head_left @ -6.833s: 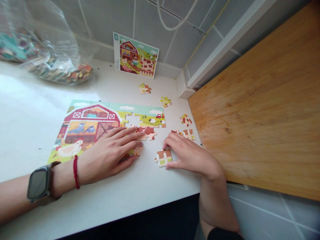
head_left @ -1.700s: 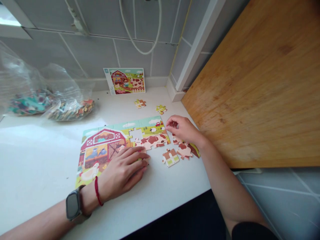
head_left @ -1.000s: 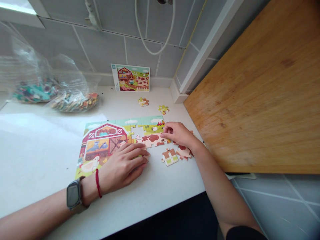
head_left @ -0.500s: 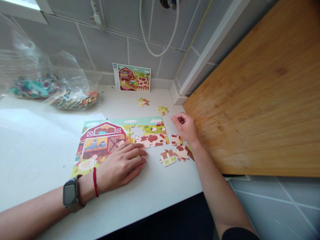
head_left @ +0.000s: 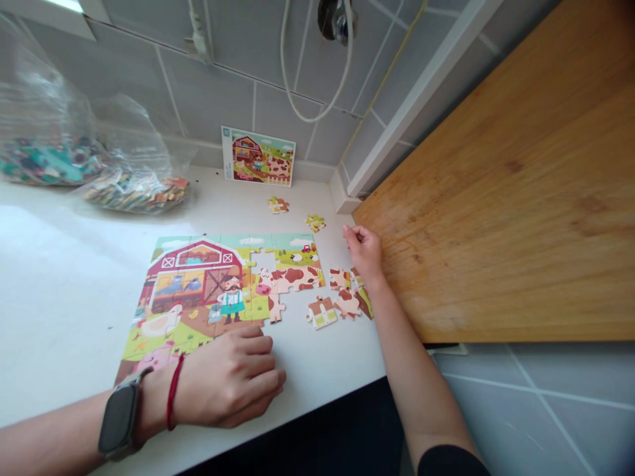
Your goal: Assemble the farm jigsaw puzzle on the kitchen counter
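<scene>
A partly assembled farm jigsaw puzzle [head_left: 193, 291], with a red barn, a farmer and a cow, lies flat on the white tabletop. One gap shows above the cow's head. My left hand [head_left: 233, 377] rests at the puzzle's lower edge, fingers curled in and nothing seen in them. To the right of the puzzle, my right hand [head_left: 364, 251] has its thumb and fingers closed together; anything between them is hidden. Loose pieces lie below it: a brown-and-white piece [head_left: 322, 313], a cow-patch piece [head_left: 348, 303] and another patched piece [head_left: 339, 278], beside partly covered ones.
A reference picture card [head_left: 258, 157] leans on the tiled wall. Before it lie a loose piece [head_left: 278, 205] and a green piece [head_left: 315, 223]. Two clear bags [head_left: 133, 188] of pieces sit at the left. A wooden panel [head_left: 496, 198] bounds the right side.
My left hand has drawn down toward the table's front edge and curled its fingers, uncovering the farmer and a cow-leg piece. My right hand stays near the same place, still closed.
</scene>
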Available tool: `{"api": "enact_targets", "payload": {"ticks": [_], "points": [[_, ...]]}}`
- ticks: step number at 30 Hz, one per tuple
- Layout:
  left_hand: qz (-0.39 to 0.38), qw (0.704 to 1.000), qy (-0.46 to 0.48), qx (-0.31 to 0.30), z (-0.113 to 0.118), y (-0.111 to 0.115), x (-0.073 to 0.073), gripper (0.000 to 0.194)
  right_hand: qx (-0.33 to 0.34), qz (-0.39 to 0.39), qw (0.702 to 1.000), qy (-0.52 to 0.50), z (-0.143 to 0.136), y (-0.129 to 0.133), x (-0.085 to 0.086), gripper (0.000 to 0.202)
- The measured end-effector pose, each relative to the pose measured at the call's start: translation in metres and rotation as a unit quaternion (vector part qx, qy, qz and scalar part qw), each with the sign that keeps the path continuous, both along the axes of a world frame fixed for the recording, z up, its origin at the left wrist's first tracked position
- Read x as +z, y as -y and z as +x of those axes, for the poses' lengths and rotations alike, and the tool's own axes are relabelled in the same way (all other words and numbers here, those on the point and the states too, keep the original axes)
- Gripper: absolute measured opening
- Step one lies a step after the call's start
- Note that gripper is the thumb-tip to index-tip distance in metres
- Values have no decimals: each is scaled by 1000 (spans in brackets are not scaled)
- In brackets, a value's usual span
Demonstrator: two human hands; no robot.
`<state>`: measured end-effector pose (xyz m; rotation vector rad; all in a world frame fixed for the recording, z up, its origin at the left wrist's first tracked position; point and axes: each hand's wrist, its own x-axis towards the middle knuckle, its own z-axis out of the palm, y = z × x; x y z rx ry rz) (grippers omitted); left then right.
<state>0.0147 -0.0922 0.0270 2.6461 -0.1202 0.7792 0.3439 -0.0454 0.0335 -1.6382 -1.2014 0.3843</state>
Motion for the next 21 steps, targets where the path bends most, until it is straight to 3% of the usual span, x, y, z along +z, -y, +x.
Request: {"api": "enact_targets", "payload": {"ticks": [5,8,11,15,21], "points": [[-32,999,-27,23,1,-3,-11,30,24,-44,998,25,-8,4,6,53],[-47,998,-37,21,0,-3,-13,33,78,-89,991,63,-12,14,19,43],[-61,997,-46,19,-1,-3,-13,35,134,-169,970,114,-11,26,32,29],[-88,994,-61,18,-1,-5,-13,36,156,-255,943,148,-8,37,39,31],[-132,987,-88,18,-2,-8,-12,37,295,-295,893,171,-15,48,44,22]]}}
